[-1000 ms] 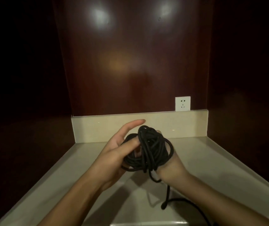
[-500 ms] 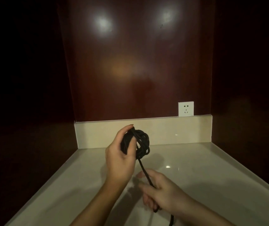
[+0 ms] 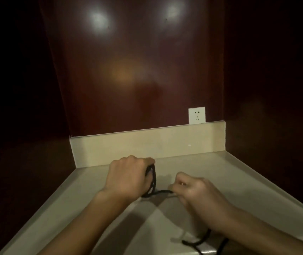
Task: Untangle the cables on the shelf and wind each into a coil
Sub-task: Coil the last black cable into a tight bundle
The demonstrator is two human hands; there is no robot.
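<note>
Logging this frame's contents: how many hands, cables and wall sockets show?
Hands: 2, left hand and right hand
Cables: 1 visible, cable, gripped by both hands
Wall sockets: 1, socket
Total: 4

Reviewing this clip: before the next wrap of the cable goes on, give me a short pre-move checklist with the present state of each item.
1. Left hand grips the coil: ok.
2. Right hand pinches the strand that leads to the coil: ok.
3. Strand between the hands free of knots: ok.
4. Loose cable by the near edge free of tangles: cannot tell, it runs out of view.
5. Coil loops lie neatly together: cannot tell, the left hand hides most of them.
6. Shelf around the hands free of obstacles: ok.
</note>
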